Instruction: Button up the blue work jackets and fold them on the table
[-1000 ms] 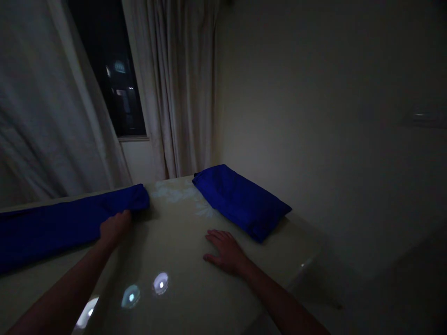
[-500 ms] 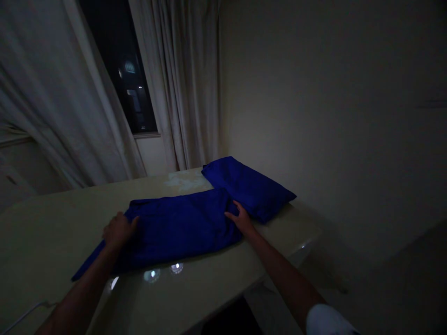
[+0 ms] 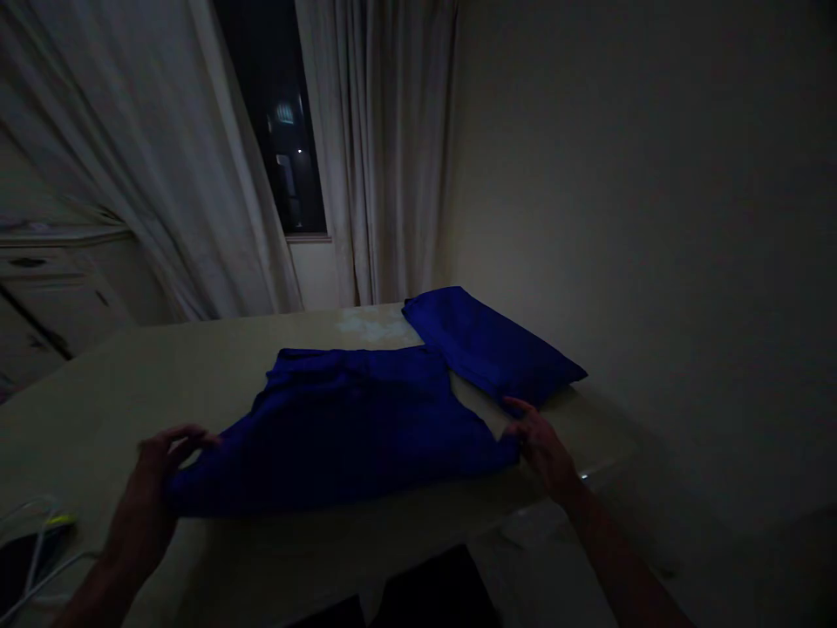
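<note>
A blue cloth [image 3: 353, 427] lies spread on a pale table [image 3: 131, 384] in a dim room. My left hand [image 3: 153, 475] grips the cloth's near left corner with curled fingers. At the near right corner my right hand [image 3: 540, 440] pinches the cloth's edge. A second blue cloth, folded [image 3: 487, 344], rests at the table's far right, just beyond the spread one.
White curtains [image 3: 379, 148] frame a dark window [image 3: 288, 131] behind the table. A plain wall stands to the right. White cables [image 3: 32, 541] lie at the table's near left edge. A pale cabinet [image 3: 45, 288] stands at the far left.
The blue cloth has been pulled toward me and spread wider. Both hands slid from its upper parts down to the near corners. The view has shifted left.
</note>
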Motion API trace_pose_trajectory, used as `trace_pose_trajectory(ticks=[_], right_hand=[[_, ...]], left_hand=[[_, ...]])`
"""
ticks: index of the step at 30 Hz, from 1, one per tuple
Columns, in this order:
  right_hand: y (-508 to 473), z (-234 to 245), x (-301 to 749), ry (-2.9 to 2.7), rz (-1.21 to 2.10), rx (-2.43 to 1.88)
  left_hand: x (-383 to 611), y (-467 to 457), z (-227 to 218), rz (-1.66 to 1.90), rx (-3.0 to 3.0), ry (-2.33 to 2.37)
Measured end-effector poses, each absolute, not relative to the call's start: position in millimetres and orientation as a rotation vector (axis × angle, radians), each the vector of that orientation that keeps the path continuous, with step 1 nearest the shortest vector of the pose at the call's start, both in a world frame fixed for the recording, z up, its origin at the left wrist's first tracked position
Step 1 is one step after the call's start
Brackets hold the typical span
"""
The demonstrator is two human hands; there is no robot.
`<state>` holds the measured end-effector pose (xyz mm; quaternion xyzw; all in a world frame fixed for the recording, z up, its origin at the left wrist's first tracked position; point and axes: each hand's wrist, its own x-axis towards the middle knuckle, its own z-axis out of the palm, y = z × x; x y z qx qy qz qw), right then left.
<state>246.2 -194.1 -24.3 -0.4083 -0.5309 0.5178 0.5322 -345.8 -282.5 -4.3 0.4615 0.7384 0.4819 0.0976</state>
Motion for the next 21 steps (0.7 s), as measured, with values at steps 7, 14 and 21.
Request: trace_pose_trajectory(ticks=[7,14,21], right_hand=[[-149.6,-21.7,188.5,-1.646,0.915,-1.514],[-88.4,-13.5,106.3,-2.068,0.362,-1.892],[-25.9,21.9,91.7,-2.324,0.288,-1.726]], left_hand=[[-355.7,-231.9,-15.0,0.759,1.637,2.315],[-311.9,-185.3,-49.2,0.292,1.659,2.721],[-298.7,-171.1,-56.8,0.239,1.753,2.683]])
